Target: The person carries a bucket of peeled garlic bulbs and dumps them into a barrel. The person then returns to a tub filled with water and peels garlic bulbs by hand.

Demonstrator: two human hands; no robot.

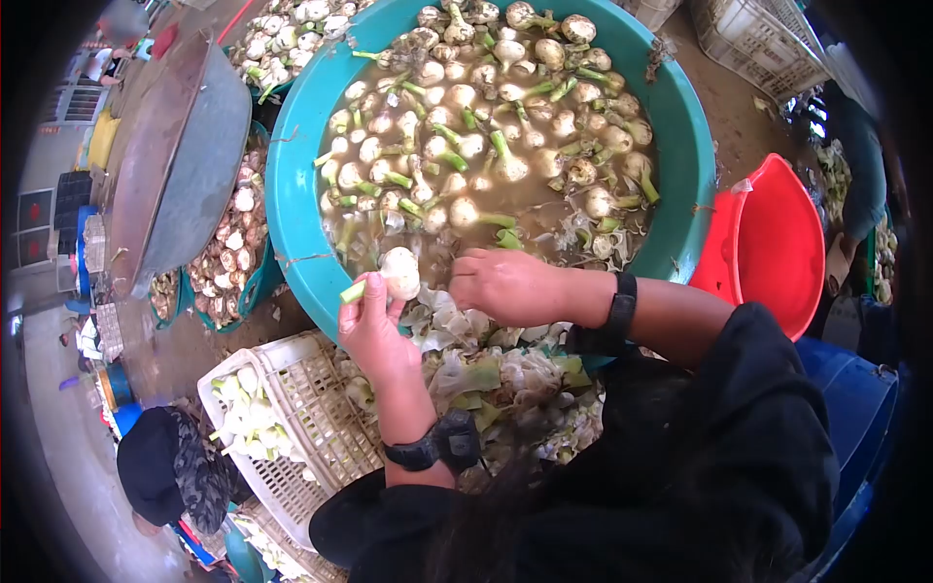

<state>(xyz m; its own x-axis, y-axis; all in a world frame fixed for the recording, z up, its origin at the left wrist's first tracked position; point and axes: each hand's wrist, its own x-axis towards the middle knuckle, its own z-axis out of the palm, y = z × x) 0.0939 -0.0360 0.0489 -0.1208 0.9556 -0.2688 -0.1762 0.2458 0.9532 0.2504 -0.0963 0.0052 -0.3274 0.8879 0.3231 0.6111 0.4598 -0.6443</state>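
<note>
My left hand (pixel 374 335) grips a white bulb (pixel 399 273) by its short green stem, over the near left rim of a big teal tub (pixel 301 209). To its right, my right hand (pixel 505 287) is closed with its fingers curled; what it holds, if anything, is hidden. Muddy water fills the tub, and many bulbs with cut green stems (pixel 509 167) float in it. Pale peeled skins (pixel 505 374) are heaped below my hands, outside the near rim.
A cream crate (pixel 321 418) with cleaned bulbs stands at the lower left. Bulb-filled tubs (pixel 228 262) and a metal wheelbarrow-like tray (pixel 194 165) are at left. A red basin (pixel 777 248) and blue barrel (pixel 850 398) stand right. Other people are at both sides.
</note>
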